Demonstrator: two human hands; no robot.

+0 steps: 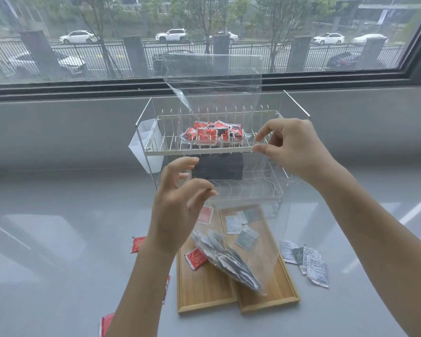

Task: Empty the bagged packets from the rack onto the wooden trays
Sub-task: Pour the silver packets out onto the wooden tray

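Risk: the clear bag of grey packets [229, 259] hangs tilted across both wooden trays [204, 288], its mouth apparently up between the hands; if it tips unevenly, I judge packets would land on the table, where loose grey ones [309, 261] at lower right and red ones [137, 244] at lower left already lie.
Second risk: the film is nearly invisible, so a pinch could slip and drop the bag whole.
Left hand [178, 207]: centre of the frame, fingers curled with thumb and forefinger nearly meeting; it seems to pinch the bag's edge, though the film there is too faint to be sure.
Right hand [294, 147]: right of centre, fingers half spread, thumb and forefinger pinching a film edge just before the rack's upper shelf.
Rack [204, 150]: centre, against the window; a second bag of red packets [212, 135] sits on its upper shelf, not yet emptied.
Trays: lower centre, side by side, holding a few loose packets.
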